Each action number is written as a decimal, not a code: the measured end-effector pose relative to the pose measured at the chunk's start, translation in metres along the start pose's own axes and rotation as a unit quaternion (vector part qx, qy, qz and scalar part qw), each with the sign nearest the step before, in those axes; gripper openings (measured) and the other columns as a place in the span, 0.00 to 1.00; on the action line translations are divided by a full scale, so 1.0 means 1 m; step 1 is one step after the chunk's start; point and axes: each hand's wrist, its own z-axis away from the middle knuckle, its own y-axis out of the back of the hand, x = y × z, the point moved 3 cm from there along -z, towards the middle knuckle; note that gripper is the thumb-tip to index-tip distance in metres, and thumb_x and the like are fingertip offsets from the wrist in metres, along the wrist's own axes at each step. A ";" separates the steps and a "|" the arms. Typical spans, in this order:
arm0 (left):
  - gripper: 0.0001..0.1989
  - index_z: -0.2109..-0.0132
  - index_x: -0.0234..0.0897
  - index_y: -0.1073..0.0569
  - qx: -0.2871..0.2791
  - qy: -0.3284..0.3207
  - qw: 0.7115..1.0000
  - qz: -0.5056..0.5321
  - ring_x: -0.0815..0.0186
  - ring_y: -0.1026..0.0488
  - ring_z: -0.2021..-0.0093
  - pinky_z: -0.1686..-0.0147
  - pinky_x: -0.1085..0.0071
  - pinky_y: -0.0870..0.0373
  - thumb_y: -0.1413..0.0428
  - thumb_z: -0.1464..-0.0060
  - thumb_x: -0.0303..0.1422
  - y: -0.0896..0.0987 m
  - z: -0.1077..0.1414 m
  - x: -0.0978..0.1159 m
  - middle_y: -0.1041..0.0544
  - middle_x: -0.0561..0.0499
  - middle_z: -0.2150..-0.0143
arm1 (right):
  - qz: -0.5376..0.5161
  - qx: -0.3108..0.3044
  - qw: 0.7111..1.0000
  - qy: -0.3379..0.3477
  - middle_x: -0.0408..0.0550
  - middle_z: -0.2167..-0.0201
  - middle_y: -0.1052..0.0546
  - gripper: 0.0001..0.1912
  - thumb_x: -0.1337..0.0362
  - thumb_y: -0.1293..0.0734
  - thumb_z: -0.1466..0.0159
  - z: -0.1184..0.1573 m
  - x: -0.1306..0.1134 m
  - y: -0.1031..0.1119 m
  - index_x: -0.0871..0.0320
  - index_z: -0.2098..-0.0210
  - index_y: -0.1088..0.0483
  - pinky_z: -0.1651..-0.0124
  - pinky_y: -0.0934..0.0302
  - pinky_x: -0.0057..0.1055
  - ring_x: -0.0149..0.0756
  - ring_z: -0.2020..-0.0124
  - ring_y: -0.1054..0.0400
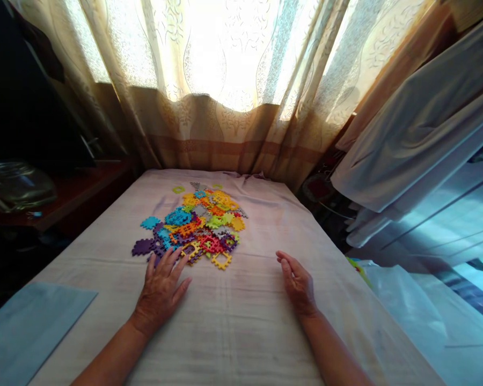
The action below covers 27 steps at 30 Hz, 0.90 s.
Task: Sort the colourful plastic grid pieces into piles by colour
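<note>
A heap of flat plastic interlocking pieces (201,228) with notched, gear-like edges lies on the cloth-covered table. They are blue, purple, orange, yellow, green, red and grey. My left hand (161,287) is palm down with its fingers spread, the fingertips at the near left edge of the heap by the purple pieces (143,246); it grips nothing. To the right of the heap, apart from it, my right hand (298,284) rests on its side on the cloth. Its fingers are loosely bent, with nothing seen in them. A yellow square frame piece (221,261) lies at the heap's near edge.
The table wears a pale wrinkled cloth (233,332). A light blue sheet (36,327) lies at the near left. A glass jug (16,185) stands on a dark red surface further left. Curtains (209,123) hang behind, and draped fabric (410,118) hangs at the right.
</note>
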 end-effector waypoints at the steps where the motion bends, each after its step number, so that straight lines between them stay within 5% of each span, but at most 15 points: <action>1: 0.24 0.38 0.42 0.34 -0.006 0.004 1.000 -0.004 0.52 0.41 0.34 0.33 0.45 0.57 0.54 0.39 0.40 0.000 0.001 0.001 0.32 0.42 0.37 | 0.007 -0.004 1.000 0.000 0.52 0.57 0.20 0.20 0.54 0.43 0.33 0.000 0.003 0.001 0.57 0.55 0.25 0.50 0.30 0.38 0.39 0.56 0.25; 5: 0.24 0.38 0.43 0.33 -0.031 -0.012 0.999 -0.005 0.52 0.40 0.34 0.33 0.46 0.56 0.53 0.40 0.40 -0.004 0.001 0.010 0.32 0.44 0.37 | 0.050 -0.040 0.997 0.033 0.51 0.58 0.20 0.17 0.59 0.42 0.35 -0.002 -0.003 -0.007 0.56 0.56 0.24 0.52 0.30 0.36 0.39 0.58 0.25; 9: 0.22 0.40 0.44 0.31 -0.038 -0.030 0.999 0.021 0.53 0.39 0.35 0.33 0.48 0.55 0.53 0.39 0.40 -0.008 -0.012 0.014 0.30 0.45 0.38 | 0.101 -0.092 0.988 0.070 0.49 0.61 0.21 0.14 0.62 0.40 0.36 -0.015 -0.035 -0.035 0.53 0.58 0.24 0.52 0.32 0.35 0.38 0.58 0.27; 13: 0.21 0.43 0.41 0.30 0.015 0.071 0.996 0.043 0.55 0.37 0.36 0.34 0.48 0.54 0.56 0.38 0.38 -0.009 -0.029 -0.007 0.28 0.44 0.40 | 0.140 -0.131 0.979 0.072 0.52 0.55 0.23 0.15 0.60 0.34 0.39 -0.033 -0.064 -0.073 0.53 0.54 0.26 0.50 0.34 0.38 0.42 0.54 0.29; 18: 0.21 0.44 0.39 0.31 0.065 0.198 0.974 0.091 0.56 0.35 0.37 0.36 0.51 0.46 0.58 0.37 0.41 -0.012 -0.032 -0.038 0.27 0.43 0.41 | 0.146 -0.165 0.973 0.064 0.54 0.51 0.25 0.20 0.58 0.31 0.42 -0.037 -0.066 -0.104 0.57 0.51 0.29 0.48 0.37 0.42 0.46 0.50 0.32; 23: 0.20 0.45 0.41 0.30 0.072 0.212 0.961 0.163 0.57 0.34 0.39 0.36 0.55 0.44 0.56 0.38 0.42 -0.013 -0.030 -0.043 0.26 0.45 0.42 | 0.115 -0.143 0.981 0.058 0.52 0.57 0.23 0.15 0.59 0.32 0.41 -0.035 -0.055 -0.105 0.57 0.55 0.29 0.50 0.37 0.40 0.44 0.54 0.30; 27: 0.20 0.45 0.41 0.30 0.078 0.249 0.941 0.217 0.58 0.33 0.39 0.36 0.57 0.43 0.54 0.40 0.43 -0.014 -0.029 -0.046 0.26 0.46 0.43 | 0.113 -0.107 0.987 0.037 0.52 0.58 0.23 0.14 0.59 0.33 0.41 -0.045 -0.038 -0.083 0.57 0.57 0.28 0.52 0.37 0.37 0.42 0.57 0.29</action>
